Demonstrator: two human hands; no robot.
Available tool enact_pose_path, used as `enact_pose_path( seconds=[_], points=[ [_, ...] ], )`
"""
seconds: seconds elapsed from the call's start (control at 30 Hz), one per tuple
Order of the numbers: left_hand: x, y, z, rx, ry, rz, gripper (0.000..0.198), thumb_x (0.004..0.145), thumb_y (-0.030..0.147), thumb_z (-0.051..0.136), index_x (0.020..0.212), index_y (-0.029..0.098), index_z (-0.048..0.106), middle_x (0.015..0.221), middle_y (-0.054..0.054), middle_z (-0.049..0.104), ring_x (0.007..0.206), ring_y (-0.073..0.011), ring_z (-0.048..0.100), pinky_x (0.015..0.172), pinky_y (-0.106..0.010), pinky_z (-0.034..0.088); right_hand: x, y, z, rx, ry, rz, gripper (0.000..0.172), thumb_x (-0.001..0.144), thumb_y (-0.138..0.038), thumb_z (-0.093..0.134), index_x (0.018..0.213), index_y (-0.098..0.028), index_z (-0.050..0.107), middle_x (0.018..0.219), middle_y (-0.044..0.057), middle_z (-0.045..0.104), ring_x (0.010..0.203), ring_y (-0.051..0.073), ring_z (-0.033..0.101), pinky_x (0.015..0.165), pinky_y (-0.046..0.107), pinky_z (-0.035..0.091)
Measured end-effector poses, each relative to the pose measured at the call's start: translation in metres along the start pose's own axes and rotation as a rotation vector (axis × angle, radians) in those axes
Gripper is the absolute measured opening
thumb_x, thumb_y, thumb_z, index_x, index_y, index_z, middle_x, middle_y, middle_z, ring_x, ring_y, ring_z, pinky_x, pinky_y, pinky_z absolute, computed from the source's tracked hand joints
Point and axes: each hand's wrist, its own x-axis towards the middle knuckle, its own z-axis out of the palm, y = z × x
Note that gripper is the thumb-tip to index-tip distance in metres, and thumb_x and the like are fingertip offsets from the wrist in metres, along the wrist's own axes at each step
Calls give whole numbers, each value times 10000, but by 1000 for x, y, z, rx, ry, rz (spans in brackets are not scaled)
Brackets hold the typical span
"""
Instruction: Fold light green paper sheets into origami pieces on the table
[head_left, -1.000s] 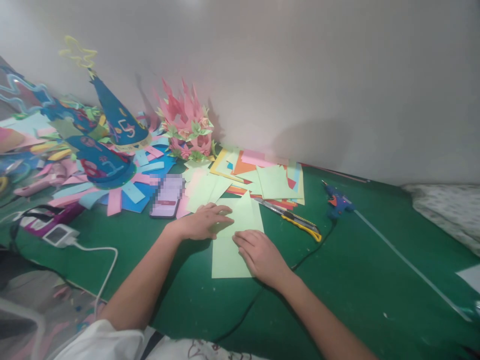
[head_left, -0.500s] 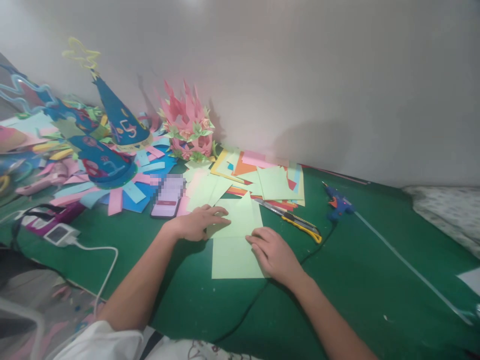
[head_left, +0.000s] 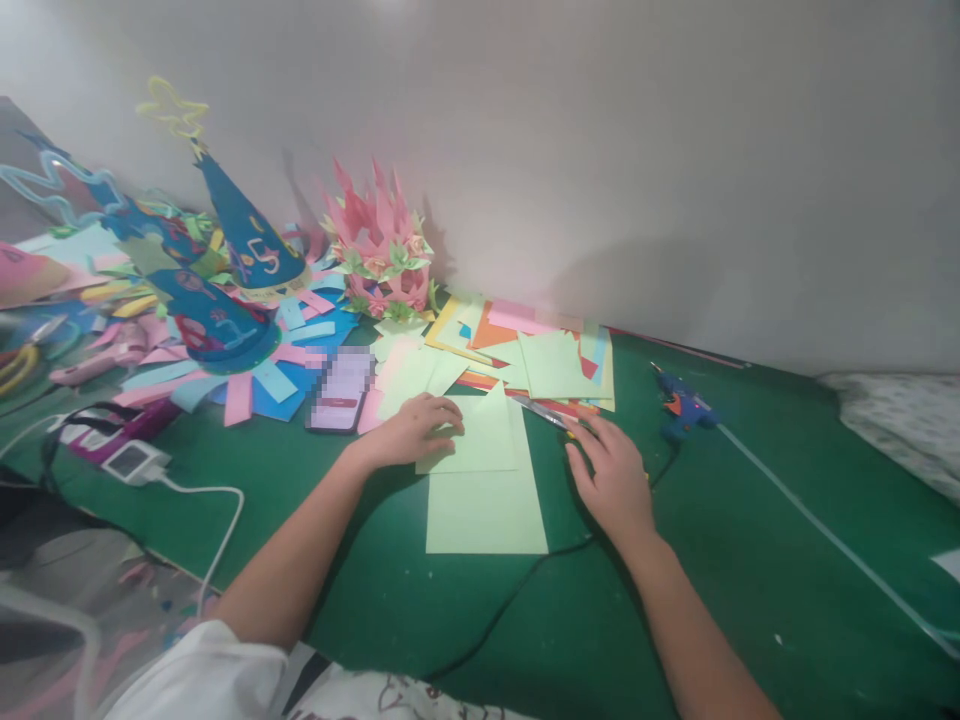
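Note:
A square sheet of light green paper [head_left: 480,435] lies over a second light green sheet [head_left: 487,515], which shows below and to its right. My left hand [head_left: 420,430] rests at the left edge of the upper sheet, its slightly bent fingers apart on the paper. To the right, my right hand [head_left: 611,480] is over the handle of a yellow utility knife [head_left: 544,411], thumb and fingers apart on either side of it. The knife's blade points left, over the paper's corner; most of its handle is hidden under that hand.
Coloured paper sheets [head_left: 559,365] are piled behind. A blue glue gun [head_left: 686,400] lies at right, its black cord crossing the table. A phone [head_left: 341,390], blue cone hats [head_left: 225,325], a pink paper crown [head_left: 386,245] and a power strip [head_left: 124,440] are at left.
My right hand has left the green paper and moved right onto the knife's handle. My left hand stays on the upper sheet. The knife has not visibly shifted on the table.

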Motion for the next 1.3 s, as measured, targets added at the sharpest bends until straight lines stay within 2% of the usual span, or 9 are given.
enact_pose_path(
  seconds=[0.13, 0.2, 0.27, 0.4, 0.53, 0.67, 0.87, 1.07, 1.3],
  points=[
    [10, 10, 16, -25, 84, 39, 439, 811, 418, 615, 1193, 242, 488, 1224, -80, 514, 1165, -243, 432, 978, -370, 355, 2, 12, 8, -127, -58, 32, 377, 911, -240, 404, 1264, -162, 512, 1234, 145, 539, 1132, 288, 484, 910, 464, 416],
    [12, 13, 21, 2, 53, 46, 652, 712, 475, 703, 1256, 245, 425, 1272, -95, 476, 1198, -278, 398, 992, -408, 339, 2, 15, 11, -141, -86, 29, 381, 911, -229, 399, 1273, -168, 502, 1179, 132, 572, 1070, 277, 515, 883, 450, 425],
    [12, 15, 24, 21, 22, 44, 729, 679, 469, 734, 1281, 242, 391, 1267, -100, 473, 1190, -289, 395, 986, -423, 338, 2, 17, 13, -134, -96, 31, 383, 906, -218, 398, 1272, -176, 503, 1104, 119, 602, 990, 268, 540, 833, 430, 438],
    [11, 18, 25, 0, -8, 34, 673, 712, 393, 727, 1276, 251, 388, 1218, -85, 490, 1149, -273, 414, 950, -400, 365, 2, 16, 13, -83, -64, 56, 371, 896, -189, 389, 1230, -184, 551, 998, 113, 611, 896, 255, 544, 749, 392, 450],
    [11, 20, 24, 0, -6, 34, 663, 705, 369, 734, 1268, 262, 401, 1185, -87, 485, 1147, -281, 416, 943, -410, 376, 3, 12, 10, -8, 12, 41, 363, 888, -178, 400, 1196, -203, 590, 994, 106, 598, 906, 250, 536, 766, 399, 450],
    [11, 18, 25, 29, 54, -11, 776, 641, 427, 772, 1285, 242, 381, 1254, -123, 432, 1193, -316, 388, 971, -457, 365, 3, 8, 9, 16, -45, -4, 368, 874, -140, 400, 1156, -219, 623, 980, 95, 599, 890, 240, 542, 751, 393, 448],
    [12, 20, 24, 42, 6, 4, 699, 688, 417, 742, 1266, 235, 393, 1193, -113, 493, 1106, -288, 453, 922, -423, 398, 2, 10, 12, 2, -97, -17, 386, 859, -94, 405, 1161, -197, 622, 996, 89, 605, 910, 230, 536, 758, 373, 439],
    [11, 22, 24, 83, 27, -38, 783, 644, 431, 772, 1281, 229, 362, 1268, -118, 433, 1179, -305, 380, 984, -442, 336, 3, 8, 11, 14, -108, 2, 379, 855, -89, 418, 1136, -204, 645, 986, 81, 608, 901, 219, 534, 761, 355, 432],
    [12, 25, 24, 87, -32, -62, 630, 699, 413, 734, 1216, 238, 420, 1134, -83, 508, 1056, -273, 446, 905, -407, 370, 8, 6, 13, 35, -155, 18, 381, 855, -108, 431, 1149, -223, 645, 988, 77, 601, 889, 218, 529, 756, 357, 426]
  ],
)
